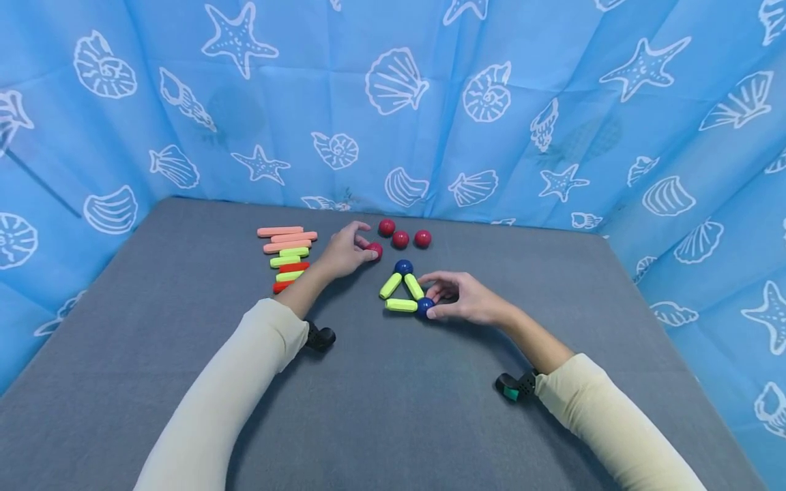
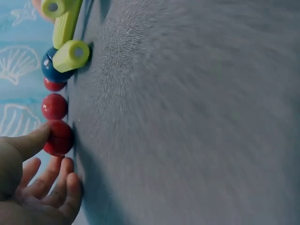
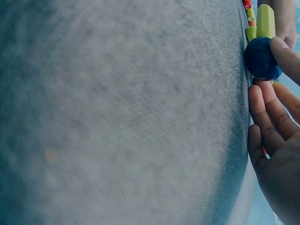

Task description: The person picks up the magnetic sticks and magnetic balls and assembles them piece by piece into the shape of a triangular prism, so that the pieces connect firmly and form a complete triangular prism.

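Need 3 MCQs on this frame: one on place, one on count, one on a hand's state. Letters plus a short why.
1. Where does the stack of sticks lie?
A. left of the left hand
B. right of the triangle
C. at the table's near edge

2. How many red balls are on the table?
A. two
B. four
C. six

3. What does the right hand do?
A. lies flat on bare table
B. pinches a blue ball
C. holds a red stick

Key:
1 A: the stack sits just left of the left hand.
2 B: three loose red balls plus one red ball at the left fingertips.
3 B: thumb and fingers close on the blue ball at the green triangle's corner.
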Demonstrator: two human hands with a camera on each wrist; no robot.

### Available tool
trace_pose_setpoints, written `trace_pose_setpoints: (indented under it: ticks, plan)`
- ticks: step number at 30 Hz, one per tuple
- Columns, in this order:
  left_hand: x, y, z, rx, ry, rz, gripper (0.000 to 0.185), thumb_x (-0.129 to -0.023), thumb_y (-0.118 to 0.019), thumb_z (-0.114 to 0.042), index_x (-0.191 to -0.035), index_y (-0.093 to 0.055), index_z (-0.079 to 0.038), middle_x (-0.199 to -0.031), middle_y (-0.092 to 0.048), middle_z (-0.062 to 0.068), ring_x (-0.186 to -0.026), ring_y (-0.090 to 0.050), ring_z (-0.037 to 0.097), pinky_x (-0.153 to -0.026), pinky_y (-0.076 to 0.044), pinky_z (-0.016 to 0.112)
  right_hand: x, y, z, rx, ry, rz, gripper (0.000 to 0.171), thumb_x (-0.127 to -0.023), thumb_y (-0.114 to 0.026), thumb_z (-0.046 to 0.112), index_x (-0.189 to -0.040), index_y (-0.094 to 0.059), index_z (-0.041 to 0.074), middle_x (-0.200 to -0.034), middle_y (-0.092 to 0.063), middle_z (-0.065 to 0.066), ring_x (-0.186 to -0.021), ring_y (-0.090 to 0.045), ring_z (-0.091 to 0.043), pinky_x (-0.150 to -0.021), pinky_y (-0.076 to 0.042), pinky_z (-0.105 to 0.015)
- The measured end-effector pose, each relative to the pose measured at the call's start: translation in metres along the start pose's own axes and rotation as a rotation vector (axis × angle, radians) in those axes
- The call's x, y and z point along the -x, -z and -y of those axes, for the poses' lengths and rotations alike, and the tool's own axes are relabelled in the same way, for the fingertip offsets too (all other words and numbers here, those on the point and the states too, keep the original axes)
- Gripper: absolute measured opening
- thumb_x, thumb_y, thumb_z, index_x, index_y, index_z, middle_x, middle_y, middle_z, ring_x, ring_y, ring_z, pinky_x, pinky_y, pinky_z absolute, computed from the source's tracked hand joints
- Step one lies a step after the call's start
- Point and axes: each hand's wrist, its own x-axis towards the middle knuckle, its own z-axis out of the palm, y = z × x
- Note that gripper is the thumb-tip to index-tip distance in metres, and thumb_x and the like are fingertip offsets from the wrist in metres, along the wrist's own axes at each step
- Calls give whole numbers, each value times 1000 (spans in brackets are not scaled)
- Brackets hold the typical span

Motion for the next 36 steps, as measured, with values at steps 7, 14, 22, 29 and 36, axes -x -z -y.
trace_pose_setpoints:
  ticks: [7,14,22,29,36]
  plan:
    - [27,19,6,-67,-63,166,58,-92,-71,-11,-144,-44,-7,-118,-62,12,-102,-65,25,-91,-53,41,1,-1,1,2,7,-6,57,-87,-76,9,-138,-53,0,-108,-65,-11,-100,-61,-25,-89,-50,-35]
    - [55,22,8,-50,-148,283,61,-90,-73,-9,-144,-44,-4,-119,-64,11,-100,-65,23,-91,-53,39,2,0,1,11,1,-4,56,-88,-75,10,-138,-53,0,-108,-65,-11,-101,-61,-25,-90,-50,-36]
    - [75,12,3,-26,-177,372,61,-90,-74,-10,-143,-45,-6,-117,-65,5,-97,-65,18,-89,-53,37,1,-1,2,19,-3,-1,57,-87,-76,13,-138,-53,1,-108,-65,-11,-100,-61,-25,-90,-49,-38]
    - [77,9,2,1,-179,378,62,-88,-75,-8,-143,-46,-7,-117,-66,4,-98,-64,18,-92,-52,39,-1,-1,1,13,-5,3,58,-87,-76,13,-139,-52,1,-108,-65,-12,-99,-61,-25,-89,-50,-37]
    - [77,9,4,25,-195,383,61,-89,-74,-6,-143,-45,-6,-117,-66,5,-99,-64,19,-93,-52,40,-2,-1,4,19,-15,5,60,-86,-77,13,-139,-52,1,-107,-64,-12,-99,-61,-26,-88,-50,-38]
